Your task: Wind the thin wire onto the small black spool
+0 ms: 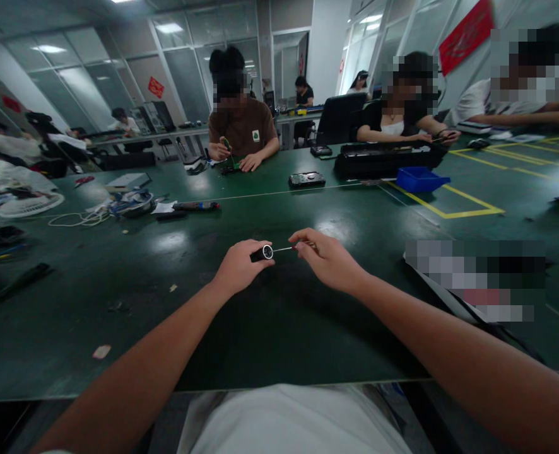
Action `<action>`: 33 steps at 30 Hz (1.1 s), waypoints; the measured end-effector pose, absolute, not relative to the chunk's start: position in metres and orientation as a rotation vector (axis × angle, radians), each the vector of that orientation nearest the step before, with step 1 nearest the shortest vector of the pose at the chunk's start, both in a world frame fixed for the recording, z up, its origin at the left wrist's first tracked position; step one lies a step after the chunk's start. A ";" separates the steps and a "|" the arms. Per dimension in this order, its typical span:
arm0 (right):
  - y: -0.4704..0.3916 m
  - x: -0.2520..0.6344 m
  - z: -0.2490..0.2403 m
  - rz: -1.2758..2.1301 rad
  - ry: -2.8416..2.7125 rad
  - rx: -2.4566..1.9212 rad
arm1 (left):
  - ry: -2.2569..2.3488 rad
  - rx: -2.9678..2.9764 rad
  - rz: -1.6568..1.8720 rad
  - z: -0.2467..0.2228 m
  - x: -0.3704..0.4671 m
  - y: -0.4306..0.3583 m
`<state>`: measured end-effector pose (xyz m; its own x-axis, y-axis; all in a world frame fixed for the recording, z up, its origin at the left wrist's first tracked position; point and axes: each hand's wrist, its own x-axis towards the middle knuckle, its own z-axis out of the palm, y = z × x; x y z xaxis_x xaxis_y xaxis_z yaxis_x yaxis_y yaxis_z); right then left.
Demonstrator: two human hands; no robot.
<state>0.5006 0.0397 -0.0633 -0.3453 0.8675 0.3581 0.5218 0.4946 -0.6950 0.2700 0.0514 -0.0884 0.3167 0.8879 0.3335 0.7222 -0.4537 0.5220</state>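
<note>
My left hand [238, 270] is closed around a small black cylinder [257, 255], whose round end has a silvery ring and faces right. In my right hand [330, 257] is a thin screwdriver [284, 249], pinched between the fingers, its metal shaft pointing left. The shaft reaches the ringed end of the cylinder; whether the tip sits inside or only touches cannot be made out. Most of the screwdriver's handle is hidden by my fingers. Both hands are held over the green table [279, 340], near its front edge.
A dark electric screwdriver [197, 206] and tangled cables [128, 203] lie to the left. Farther back are a black device [306, 180], a blue bin [420, 180] and a long black casing [383, 161]. Papers [473, 284] lie at right. A co-worker [242, 129] sits opposite.
</note>
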 end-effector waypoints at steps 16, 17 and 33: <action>0.038 0.501 -0.063 0.626 -2.058 -1.087 | 1.465 2.313 0.850 -0.088 0.269 0.052; 0.038 0.501 -0.062 0.631 -2.051 -1.110 | 1.464 2.313 0.850 -0.088 0.269 0.051; 0.041 0.501 -0.064 0.708 -1.988 -1.183 | 1.487 2.294 0.852 -0.086 0.270 0.051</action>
